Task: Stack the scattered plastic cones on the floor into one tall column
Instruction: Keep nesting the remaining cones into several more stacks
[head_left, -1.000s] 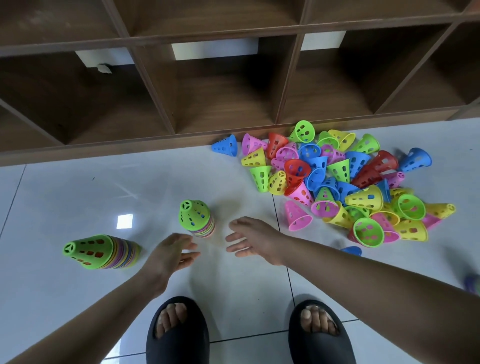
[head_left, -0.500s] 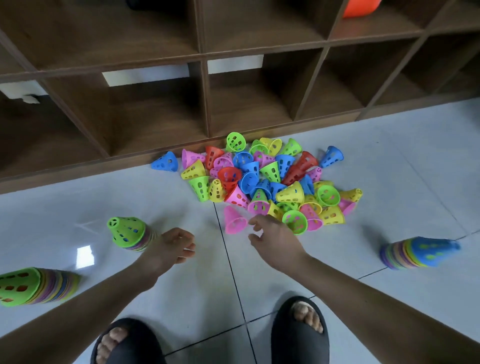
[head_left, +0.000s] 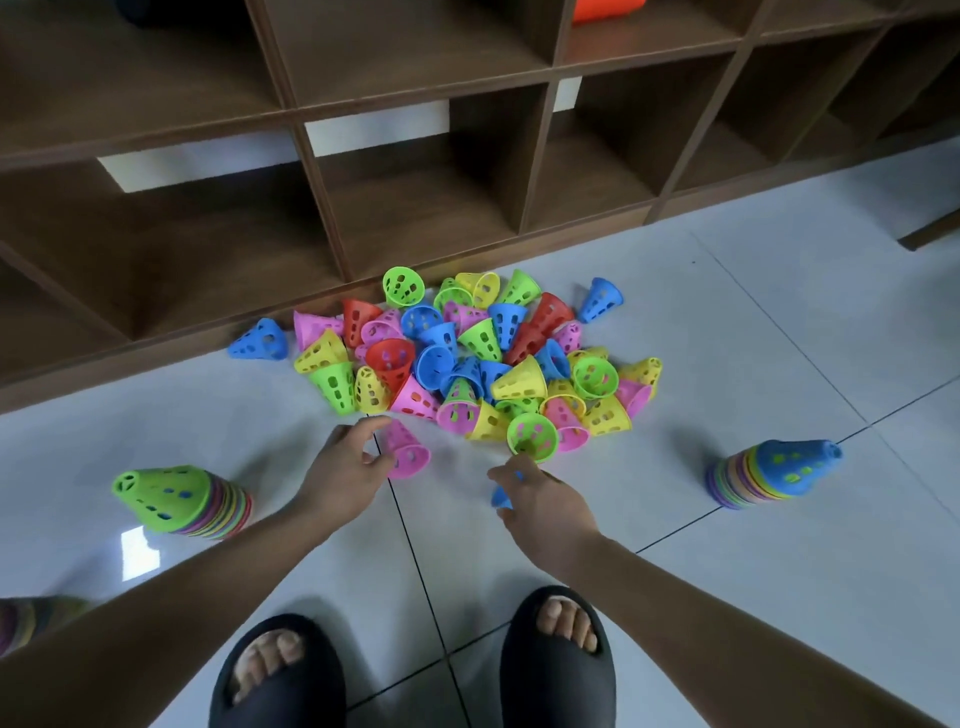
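showing, from left to right: a green-topped stack of nested cones standing on the tiled floor; the left hand, fingers spread and curled, its fingertips touching a lone pink cone that lies on its side; the loose pile of green, yellow, pink, blue and red cones, heaped on the floor against the foot of the wooden shelf; the right hand, fingers bent over a small blue cone that is mostly hidden beneath it, so whether it pinches the cone cannot be told; a blue-topped stack standing well apart at the right. part of a further stack shows at the far left edge. two feet in black slippers stand on the floor at the bottom, below the hands.
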